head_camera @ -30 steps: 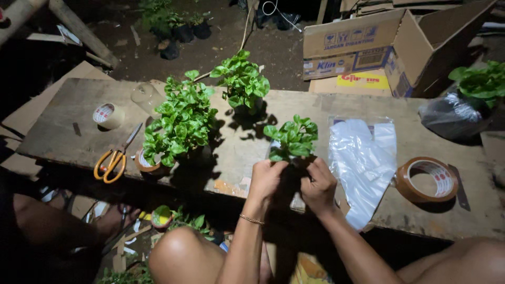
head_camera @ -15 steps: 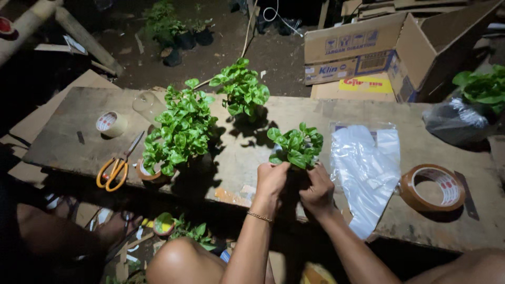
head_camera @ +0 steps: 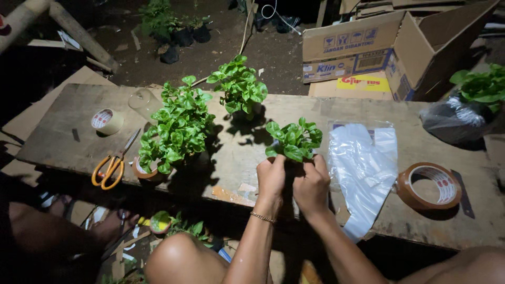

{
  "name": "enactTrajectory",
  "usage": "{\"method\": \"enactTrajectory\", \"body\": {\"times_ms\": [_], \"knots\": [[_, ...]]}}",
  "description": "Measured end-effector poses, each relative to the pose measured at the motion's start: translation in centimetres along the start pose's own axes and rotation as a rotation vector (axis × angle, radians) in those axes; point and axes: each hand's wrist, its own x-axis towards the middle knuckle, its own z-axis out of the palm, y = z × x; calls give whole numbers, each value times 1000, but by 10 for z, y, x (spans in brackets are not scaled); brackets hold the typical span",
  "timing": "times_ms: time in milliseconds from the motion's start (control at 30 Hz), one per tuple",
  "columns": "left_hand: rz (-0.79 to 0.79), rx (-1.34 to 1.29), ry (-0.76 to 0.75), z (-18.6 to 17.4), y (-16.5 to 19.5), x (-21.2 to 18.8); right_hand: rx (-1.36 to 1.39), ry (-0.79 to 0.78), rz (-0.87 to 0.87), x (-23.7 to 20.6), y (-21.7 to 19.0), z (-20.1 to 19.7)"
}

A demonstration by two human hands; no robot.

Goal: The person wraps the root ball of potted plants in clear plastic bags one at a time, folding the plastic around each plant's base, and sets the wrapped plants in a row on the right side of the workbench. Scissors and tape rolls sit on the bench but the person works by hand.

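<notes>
Left hand (head_camera: 271,178) and right hand (head_camera: 311,184) both clasped around the base of a small leafy plant (head_camera: 293,139), held upright at the near edge of the wooden board (head_camera: 58,142). Just right of the hands, clear plastic bags (head_camera: 363,163), then a brown tape roll (head_camera: 428,185). Farther left, a larger potted plant (head_camera: 176,129), orange-handled scissors (head_camera: 110,167) and a pale tape roll (head_camera: 105,121).

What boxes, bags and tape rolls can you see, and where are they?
Cardboard box: behind the bench, far right, brown, open flaps, coloured labels.
Clear bags: flat on the bench, right of both hands.
Brown tape roll: bench, near right end.
Pale tape roll: bench, left end, above orange scissors.
Dark bag: far right, holding a leafy plant.
</notes>
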Motion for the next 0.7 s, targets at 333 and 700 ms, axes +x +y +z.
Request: {"method": "enactTrajectory", "body": {"times_ms": [333, 700], "knots": [[291, 211, 16, -24, 16, -42, 90, -78, 73, 1, -26, 1], [681, 572, 179, -28, 48, -52, 95, -133, 130, -6, -12, 18]]}}
